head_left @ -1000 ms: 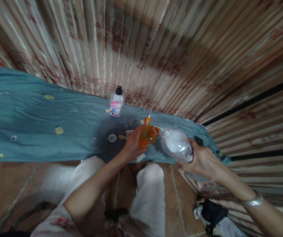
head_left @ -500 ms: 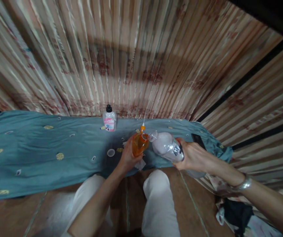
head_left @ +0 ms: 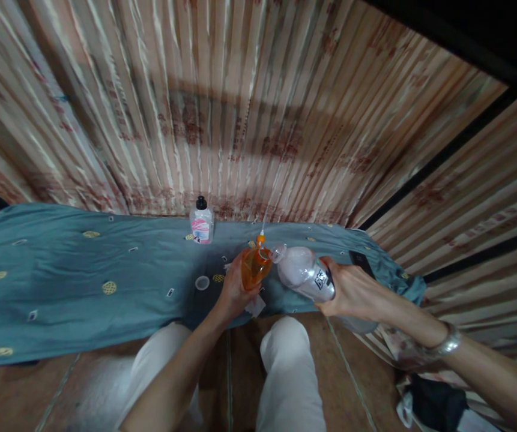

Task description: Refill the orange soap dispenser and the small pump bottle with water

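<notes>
My left hand is wrapped round an orange see-through bottle, its open mouth upward. In my right hand is a large clear plastic bottle with a black-and-white label, tilted left. Its neck meets the rim of the orange bottle; whether liquid is running between them I cannot make out. Just behind the orange bottle is an orange pump top with a white tip and a thin clear tube. A small round whitish cap lies left of my left hand. Some white tissue shows below that hand.
A clear bottle with a black cap and pink label stands at the back of the teal patterned cloth. A dark phone lies behind my right hand. Pleated curtains hang behind. Dark cloth items are at the lower right.
The view has tipped slightly, so everything sits a little lower in the picture. Both bottles stay mouth to mouth, and my hands keep their hold.
</notes>
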Available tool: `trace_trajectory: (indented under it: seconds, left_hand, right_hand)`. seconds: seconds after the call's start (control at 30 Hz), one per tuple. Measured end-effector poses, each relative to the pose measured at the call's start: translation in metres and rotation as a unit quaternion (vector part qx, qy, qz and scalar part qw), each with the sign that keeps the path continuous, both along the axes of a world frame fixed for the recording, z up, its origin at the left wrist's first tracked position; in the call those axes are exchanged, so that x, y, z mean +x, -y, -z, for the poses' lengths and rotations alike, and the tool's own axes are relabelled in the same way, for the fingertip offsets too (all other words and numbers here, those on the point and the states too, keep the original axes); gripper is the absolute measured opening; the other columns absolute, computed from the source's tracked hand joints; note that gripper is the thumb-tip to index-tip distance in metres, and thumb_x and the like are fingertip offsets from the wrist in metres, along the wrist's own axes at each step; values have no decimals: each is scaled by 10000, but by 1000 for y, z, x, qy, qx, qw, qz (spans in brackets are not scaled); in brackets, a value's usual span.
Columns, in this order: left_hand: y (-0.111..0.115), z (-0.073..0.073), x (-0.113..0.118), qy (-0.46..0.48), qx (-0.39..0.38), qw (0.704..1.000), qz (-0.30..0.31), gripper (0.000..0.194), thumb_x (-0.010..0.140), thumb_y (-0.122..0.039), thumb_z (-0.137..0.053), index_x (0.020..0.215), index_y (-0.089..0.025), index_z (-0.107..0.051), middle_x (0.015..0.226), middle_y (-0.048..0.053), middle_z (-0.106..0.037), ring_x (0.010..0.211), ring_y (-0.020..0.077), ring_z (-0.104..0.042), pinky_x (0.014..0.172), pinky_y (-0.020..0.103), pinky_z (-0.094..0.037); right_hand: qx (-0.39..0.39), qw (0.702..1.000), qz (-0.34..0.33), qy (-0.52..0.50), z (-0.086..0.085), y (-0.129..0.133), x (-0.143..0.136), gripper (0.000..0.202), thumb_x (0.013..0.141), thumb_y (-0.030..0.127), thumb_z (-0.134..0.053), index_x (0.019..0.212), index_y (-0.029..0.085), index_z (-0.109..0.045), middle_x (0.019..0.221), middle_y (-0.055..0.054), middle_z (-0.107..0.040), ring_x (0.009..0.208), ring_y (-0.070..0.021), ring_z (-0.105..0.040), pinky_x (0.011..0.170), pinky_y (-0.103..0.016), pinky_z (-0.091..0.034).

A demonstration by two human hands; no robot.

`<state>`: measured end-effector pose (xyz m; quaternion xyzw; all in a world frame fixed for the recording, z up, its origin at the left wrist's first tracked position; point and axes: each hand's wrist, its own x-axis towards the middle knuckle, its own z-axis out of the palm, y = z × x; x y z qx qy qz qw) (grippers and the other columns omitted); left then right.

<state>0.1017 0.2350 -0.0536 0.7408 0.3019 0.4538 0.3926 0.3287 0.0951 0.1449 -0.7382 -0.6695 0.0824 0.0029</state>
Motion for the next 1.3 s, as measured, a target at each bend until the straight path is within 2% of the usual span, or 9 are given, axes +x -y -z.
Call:
trace_trajectory:
  seconds: [0.17, 0.37, 0.47, 0.8, 1.07, 1.3]
  left_hand:
    - [-1, 0, 0, -1, 4, 1000, 7, 921, 769, -187, -874, 1612, -230, -504, 1578, 169, -692, 1496, 379, -675, 1313, 623, -523]
    - [-2, 6, 1, 0, 18, 1000, 5, 901, 782, -219, -855, 1604, -199, -487, 1602, 210, -670, 1526, 404, -654, 1308, 635, -529]
    - [-2, 8, 3, -5, 18, 1000, 4, 909, 788, -206, -844, 1615, -224, -467, 1610, 187, -671, 1523, 387, -660, 1303, 623, -540]
    - [-1, 10, 4, -7, 30, 1000, 2, 901, 815, -176, -851, 1635, -205, -479, 1619, 189, -668, 1526, 372, -660, 1314, 600, -543]
    - [1, 4, 7, -1, 40, 999, 6, 889, 808, -132, -864, 1620, -206, -508, 1592, 185, -692, 1479, 364, -694, 1290, 598, -563]
    - [3, 0, 9, 2, 72, 997, -1, 834, 829, -127, -856, 1599, -207, -548, 1569, 173, -707, 1474, 364, -695, 1279, 577, -580]
  right_hand:
    - [13, 1000, -6, -15, 1, 1, 2, 496, 713, 401, -770, 1155, 187, -704, 805, -67, -820, 708, -313, -805, 605, -311, -487]
    - [19, 1000, -15, -1, 4, 3, 7, 442, 711, 382, -766, 1120, 223, -708, 761, -33, -794, 651, -270, -761, 579, -300, -437]
    - [18, 1000, -13, -7, 4, 2, 9, 423, 713, 390, -764, 1096, 227, -695, 749, -19, -776, 638, -264, -746, 580, -303, -432]
    - [3, 1000, -6, -14, -3, 2, 5, 408, 708, 403, -754, 1060, 212, -678, 746, -33, -770, 649, -296, -765, 583, -316, -444]
    - [-27, 999, 8, 15, -3, 2, 6, 553, 737, 449, -738, 1195, 147, -673, 797, -81, -804, 690, -328, -793, 620, -344, -491]
    - [-20, 999, 1, 32, -4, 4, 6, 547, 747, 441, -759, 1207, 153, -691, 834, -101, -833, 766, -357, -836, 633, -346, -526]
